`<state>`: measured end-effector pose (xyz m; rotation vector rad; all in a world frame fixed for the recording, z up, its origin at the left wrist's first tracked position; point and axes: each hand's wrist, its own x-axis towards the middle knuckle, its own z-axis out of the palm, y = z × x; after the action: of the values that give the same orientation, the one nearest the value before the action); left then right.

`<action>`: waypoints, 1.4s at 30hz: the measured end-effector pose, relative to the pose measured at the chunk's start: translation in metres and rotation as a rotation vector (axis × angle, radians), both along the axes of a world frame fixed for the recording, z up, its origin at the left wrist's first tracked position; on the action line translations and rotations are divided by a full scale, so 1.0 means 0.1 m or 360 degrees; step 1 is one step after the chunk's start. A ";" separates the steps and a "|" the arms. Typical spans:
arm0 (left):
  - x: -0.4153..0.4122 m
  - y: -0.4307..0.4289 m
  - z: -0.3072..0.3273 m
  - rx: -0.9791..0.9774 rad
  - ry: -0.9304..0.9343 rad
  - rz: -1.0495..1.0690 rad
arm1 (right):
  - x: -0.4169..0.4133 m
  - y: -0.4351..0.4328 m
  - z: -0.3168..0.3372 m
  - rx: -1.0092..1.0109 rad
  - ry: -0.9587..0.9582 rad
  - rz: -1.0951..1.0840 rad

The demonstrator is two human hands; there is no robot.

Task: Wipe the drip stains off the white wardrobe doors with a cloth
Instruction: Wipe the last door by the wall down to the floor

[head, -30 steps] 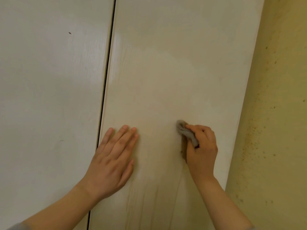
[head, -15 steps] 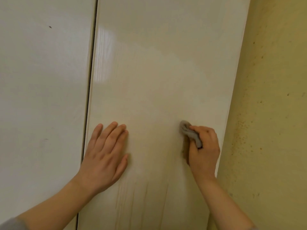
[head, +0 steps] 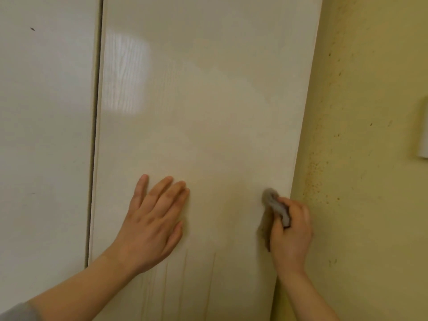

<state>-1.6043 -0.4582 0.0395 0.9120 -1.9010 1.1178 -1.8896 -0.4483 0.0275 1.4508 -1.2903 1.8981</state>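
Two white wardrobe doors fill the view: the right door (head: 208, 112) and the left door (head: 46, 135), split by a dark gap. Faint brown drip stains (head: 185, 281) run down the lower part of the right door. My left hand (head: 152, 223) lies flat on that door, fingers straight and spread. My right hand (head: 290, 232) grips a small grey cloth (head: 276, 206) and presses it against the door close to its right edge. Most of the cloth is hidden in my fist.
A yellow wall (head: 370, 181) with small brown speckles stands right of the wardrobe. A white fitting (head: 423, 130) pokes in at the right edge. A small dark speck (head: 32, 29) marks the left door.
My right hand and the cloth have slid rightward across the door, from its middle to near its right edge. My left hand stays flat on the door. The view has shifted.
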 end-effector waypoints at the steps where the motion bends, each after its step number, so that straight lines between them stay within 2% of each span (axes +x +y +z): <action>1: -0.01 -0.01 0.00 0.0008 -0.0003 0.0024 | -0.08 -0.06 0.04 0.0046 -0.0101 -0.0034; 5: -0.03 -0.02 -0.02 -0.0001 -0.0005 0.0037 | -0.06 -0.19 -0.29 0.0107 -0.0179 -0.0029; 9: -0.07 0.03 -0.15 0.0035 0.0029 0.0005 | 0.08 -0.02 -0.85 0.0271 -0.0113 0.0216; 11: -0.12 0.10 -0.27 0.0072 0.0062 -0.0046 | 0.09 0.09 -0.91 0.0392 -0.0139 0.0312; 13: -0.13 0.20 -0.39 0.0105 0.0126 -0.0108 | 0.18 0.20 -0.81 0.0326 -0.0099 0.0326; 16: -0.02 0.38 -0.54 0.0141 0.0358 -0.0135 | 0.56 0.34 -0.57 0.0156 0.0024 0.0454; 19: 0.23 0.53 -0.80 0.0226 0.0662 -0.0031 | 1.03 0.37 -0.62 0.0198 0.0183 0.0626; 25: 0.77 0.55 -1.16 0.0353 0.0901 0.0142 | 1.50 0.39 -0.91 0.0352 -0.0161 0.0869; 29: 1.09 0.43 -1.19 0.0318 0.0917 0.0209 | 1.72 0.30 -0.78 0.0188 0.0006 0.0791; 33: 1.21 0.36 -1.25 0.0224 0.0954 0.0107 | 2.05 0.08 -0.46 -0.0172 0.0387 0.0549; 36: 1.30 0.30 -1.28 0.0165 0.0854 0.0068 | 2.30 -0.12 -0.31 -0.0318 0.0415 0.0455; 39: 1.42 0.24 -1.31 0.0102 0.0752 0.0032 | 2.45 -0.19 -0.48 -0.0366 0.0404 0.0397; 42: 1.59 0.21 -1.31 0.0065 0.0734 -0.0076 | 2.57 -0.12 -0.89 -0.0274 0.0678 0.0537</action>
<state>-1.4452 -0.4371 -0.0916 1.0384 -1.5593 0.7609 -1.6325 -0.4599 -0.0616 1.9357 -0.7050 1.7065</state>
